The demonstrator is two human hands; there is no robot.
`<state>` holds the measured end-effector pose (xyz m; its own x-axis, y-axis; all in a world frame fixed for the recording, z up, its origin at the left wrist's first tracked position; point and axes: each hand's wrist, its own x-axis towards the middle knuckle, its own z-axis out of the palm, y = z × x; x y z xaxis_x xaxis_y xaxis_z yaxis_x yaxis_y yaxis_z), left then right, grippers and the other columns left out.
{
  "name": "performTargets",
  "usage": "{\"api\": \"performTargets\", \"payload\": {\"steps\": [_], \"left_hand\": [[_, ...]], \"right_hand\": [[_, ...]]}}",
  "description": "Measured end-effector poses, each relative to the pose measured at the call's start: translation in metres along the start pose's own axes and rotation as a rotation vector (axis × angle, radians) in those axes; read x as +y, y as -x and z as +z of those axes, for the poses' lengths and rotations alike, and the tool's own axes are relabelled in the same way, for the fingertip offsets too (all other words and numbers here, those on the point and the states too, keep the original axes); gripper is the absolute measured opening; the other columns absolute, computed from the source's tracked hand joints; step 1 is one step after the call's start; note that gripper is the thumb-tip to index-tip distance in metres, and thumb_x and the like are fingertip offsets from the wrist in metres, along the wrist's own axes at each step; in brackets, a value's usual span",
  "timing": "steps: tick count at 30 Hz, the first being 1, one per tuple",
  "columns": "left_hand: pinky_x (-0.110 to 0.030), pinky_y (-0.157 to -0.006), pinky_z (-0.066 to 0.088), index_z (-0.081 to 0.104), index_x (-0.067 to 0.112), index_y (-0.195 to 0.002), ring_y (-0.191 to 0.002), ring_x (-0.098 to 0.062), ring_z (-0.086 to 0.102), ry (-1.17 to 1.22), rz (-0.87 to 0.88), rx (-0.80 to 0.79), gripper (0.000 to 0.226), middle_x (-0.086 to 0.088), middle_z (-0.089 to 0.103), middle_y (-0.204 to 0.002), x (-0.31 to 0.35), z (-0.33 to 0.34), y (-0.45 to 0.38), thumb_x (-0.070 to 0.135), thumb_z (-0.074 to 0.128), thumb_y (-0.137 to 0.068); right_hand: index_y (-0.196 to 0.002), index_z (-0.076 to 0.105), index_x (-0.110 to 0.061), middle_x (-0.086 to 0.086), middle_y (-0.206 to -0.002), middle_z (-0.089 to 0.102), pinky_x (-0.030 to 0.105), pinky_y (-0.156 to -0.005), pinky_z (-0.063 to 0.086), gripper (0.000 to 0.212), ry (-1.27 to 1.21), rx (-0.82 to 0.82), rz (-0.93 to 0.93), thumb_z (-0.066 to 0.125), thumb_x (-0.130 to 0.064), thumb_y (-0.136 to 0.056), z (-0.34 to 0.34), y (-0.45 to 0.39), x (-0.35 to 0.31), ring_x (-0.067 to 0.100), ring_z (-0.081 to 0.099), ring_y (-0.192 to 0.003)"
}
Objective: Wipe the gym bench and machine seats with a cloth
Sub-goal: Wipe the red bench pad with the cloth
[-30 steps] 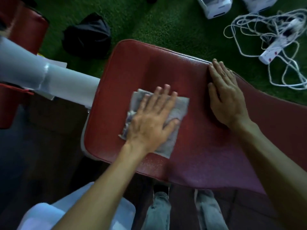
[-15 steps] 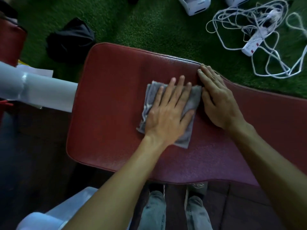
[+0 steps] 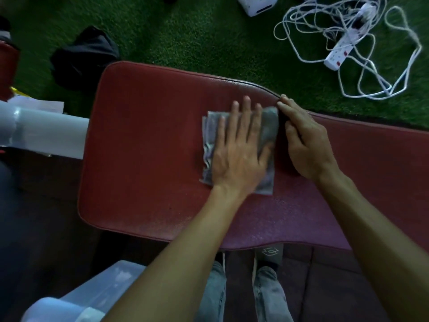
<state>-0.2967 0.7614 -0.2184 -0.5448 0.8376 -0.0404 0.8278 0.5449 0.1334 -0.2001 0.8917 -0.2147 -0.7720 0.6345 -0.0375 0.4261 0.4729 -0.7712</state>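
A red padded gym bench point(image 3: 144, 140) runs across the middle of the view. A grey cloth point(image 3: 210, 138) lies flat on it near the far edge. My left hand point(image 3: 239, 154) presses palm-down on the cloth with fingers spread, covering most of it. My right hand point(image 3: 304, 145) rests flat on the pad just right of the cloth, its fingertips at the bench's far edge and its thumb side touching the cloth's right border.
A white machine tube point(image 3: 44, 133) meets the bench's left end. On the green turf beyond lie a black bag point(image 3: 86, 54), a white power strip with tangled cords point(image 3: 339, 54) and a white box point(image 3: 257, 3). My legs and shoes point(image 3: 269, 254) show below the bench.
My left hand has slid the cloth to the right and toward the far edge, up against my right hand. The right hand has stayed planted on the pad.
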Motion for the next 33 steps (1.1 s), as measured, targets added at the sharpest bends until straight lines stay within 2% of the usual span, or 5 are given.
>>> {"api": "performTargets", "payload": {"steps": [5,12,24,30,33], "left_hand": [[-0.043,-0.13,0.002,0.018,0.013,-0.164,-0.16,-0.025,0.0,0.42,0.092,-0.088,0.067,-0.007,0.005,-0.173,-0.041,-0.037,0.021,0.038,0.036,-0.105],[-0.049,-0.129,0.002,0.012,0.021,-0.165,-0.16,-0.034,0.001,-0.035,-0.059,-0.028,0.067,-0.011,0.005,-0.173,-0.189,-0.047,0.015,0.041,0.035,-0.105],[-0.046,-0.13,0.007,0.015,0.015,-0.164,-0.16,-0.031,0.006,0.0,0.03,0.045,0.063,-0.011,0.01,-0.173,-0.201,-0.04,0.024,0.037,0.03,-0.107],[-0.046,-0.13,0.004,0.012,0.015,-0.165,-0.16,-0.025,0.003,-0.022,0.031,-0.008,0.064,-0.008,0.007,-0.173,-0.211,-0.041,0.069,0.04,0.027,-0.107],[-0.044,-0.13,0.003,0.013,0.018,-0.165,-0.16,-0.023,0.004,-0.012,0.019,0.018,0.062,-0.006,0.008,-0.173,-0.211,-0.039,0.068,0.036,0.026,-0.107]], "right_hand": [[-0.15,0.045,-0.002,0.015,-0.164,0.034,0.044,-0.126,0.024,0.05,0.036,0.234,0.082,0.041,-0.009,-0.101,0.016,0.025,-0.04,0.027,0.029,-0.154],[-0.163,0.002,-0.004,0.019,-0.171,-0.008,0.054,-0.128,-0.003,0.08,0.524,-0.039,0.131,0.023,-0.053,-0.104,0.11,0.056,-0.104,0.031,-0.011,-0.159],[-0.164,0.008,-0.014,0.012,-0.173,0.002,0.052,-0.128,0.01,0.065,0.726,-0.29,-0.312,0.01,-0.046,-0.108,0.121,0.089,-0.102,0.026,0.001,-0.16],[-0.165,0.005,-0.018,0.009,-0.173,-0.002,0.053,-0.128,0.004,0.064,0.648,0.012,0.174,0.019,-0.041,-0.106,0.117,0.069,-0.098,0.024,-0.003,-0.16],[-0.165,0.007,-0.017,0.013,-0.173,-0.001,0.052,-0.128,0.003,0.065,0.62,-0.048,0.03,0.022,-0.041,-0.106,0.163,0.062,-0.143,0.027,-0.003,-0.16]]}}
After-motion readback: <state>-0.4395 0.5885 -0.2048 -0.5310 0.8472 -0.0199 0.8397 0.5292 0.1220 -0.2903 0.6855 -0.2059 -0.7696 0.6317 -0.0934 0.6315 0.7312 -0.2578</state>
